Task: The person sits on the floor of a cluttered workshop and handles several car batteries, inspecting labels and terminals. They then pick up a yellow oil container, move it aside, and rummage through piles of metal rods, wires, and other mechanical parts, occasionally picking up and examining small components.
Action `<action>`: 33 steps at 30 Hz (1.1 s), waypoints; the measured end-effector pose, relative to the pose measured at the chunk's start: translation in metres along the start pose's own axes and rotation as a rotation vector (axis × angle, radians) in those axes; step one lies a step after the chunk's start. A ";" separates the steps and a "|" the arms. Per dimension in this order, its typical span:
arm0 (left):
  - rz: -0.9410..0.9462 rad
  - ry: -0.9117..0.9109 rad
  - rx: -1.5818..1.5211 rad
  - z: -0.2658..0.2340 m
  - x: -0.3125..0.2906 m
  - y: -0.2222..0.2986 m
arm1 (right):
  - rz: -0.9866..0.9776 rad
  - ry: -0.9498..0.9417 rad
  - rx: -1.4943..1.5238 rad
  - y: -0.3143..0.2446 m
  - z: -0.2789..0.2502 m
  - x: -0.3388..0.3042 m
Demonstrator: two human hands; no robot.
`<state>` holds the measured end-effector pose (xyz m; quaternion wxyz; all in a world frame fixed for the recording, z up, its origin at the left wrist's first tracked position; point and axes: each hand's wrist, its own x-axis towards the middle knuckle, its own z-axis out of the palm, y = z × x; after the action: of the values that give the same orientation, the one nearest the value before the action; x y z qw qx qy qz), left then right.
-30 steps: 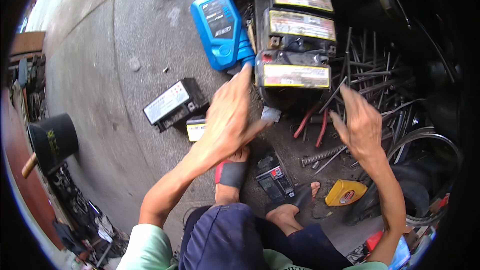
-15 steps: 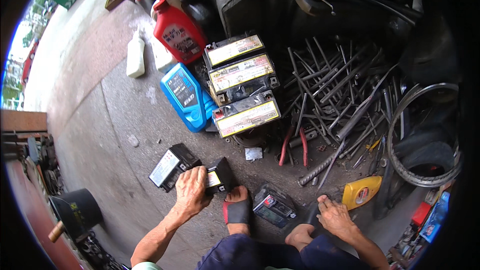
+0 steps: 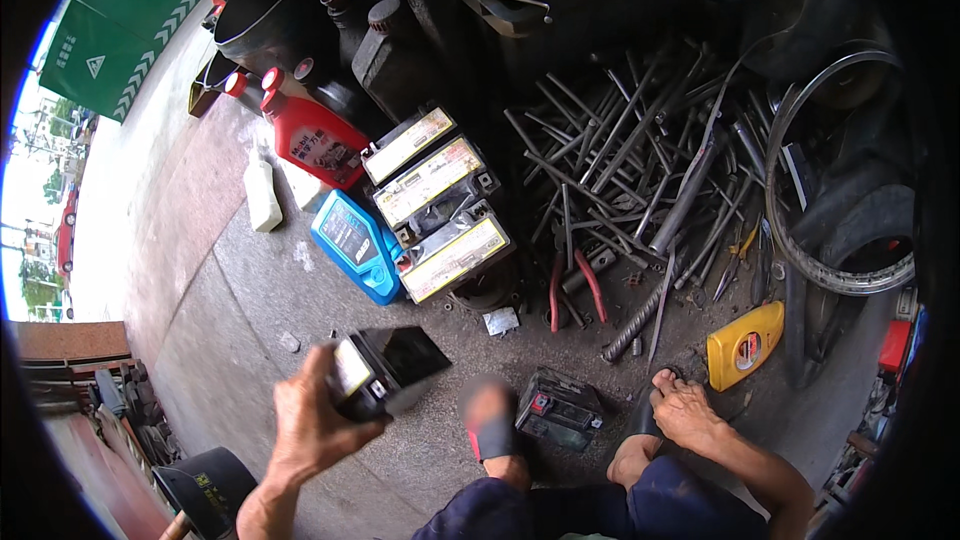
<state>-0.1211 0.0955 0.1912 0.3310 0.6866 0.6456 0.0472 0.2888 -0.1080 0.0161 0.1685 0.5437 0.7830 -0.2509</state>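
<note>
Holding a black battery (image 3: pixel 408 358), left fingers (image 3: pixel 352 435) clamped around it, right fingers (image 3: pixel 680 403) bent at the right foot (image 3: pixel 634 458), grip unclear.

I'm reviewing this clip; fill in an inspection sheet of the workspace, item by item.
Surface: grey, stained floor.
Job's things: black battery held off the floor; second battery between the feet; three labelled batteries side by side.
Clutter: metal rods, red-handled tool, yellow container, blue bottle, red bottle.
Grippers: left hand grips the black battery; right hand at the right foot, nothing seen held.
Cables: nothing seen; dark areas unclear.
Surroundings: wheel rim, green panel.
</note>
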 end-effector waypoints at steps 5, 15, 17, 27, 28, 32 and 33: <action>0.402 0.347 0.155 -0.033 0.074 0.026 | -0.026 -0.033 0.081 -0.010 0.005 0.018; 0.497 0.366 0.377 -0.033 0.266 0.049 | 0.020 0.003 0.250 -0.001 0.018 0.002; 0.465 0.333 0.420 -0.040 0.272 0.057 | 0.024 0.013 0.267 -0.002 0.021 0.001; 0.762 0.344 0.463 -0.044 0.290 0.036 | -0.041 -0.018 0.089 0.000 0.010 0.034; 0.552 0.123 0.422 -0.051 0.293 0.040 | -0.031 -0.076 0.099 -0.003 -0.001 0.042; 0.722 0.569 0.649 -0.039 0.274 0.039 | -0.042 -0.063 0.099 -0.006 -0.008 0.053; 0.729 0.623 0.577 -0.040 0.254 0.034 | -0.041 -0.071 0.104 -0.006 -0.013 0.054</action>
<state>-0.0707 0.3466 0.1474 -0.1146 0.8818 0.4204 0.1807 0.2646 -0.0602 -0.0011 0.1628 0.5262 0.7734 -0.3137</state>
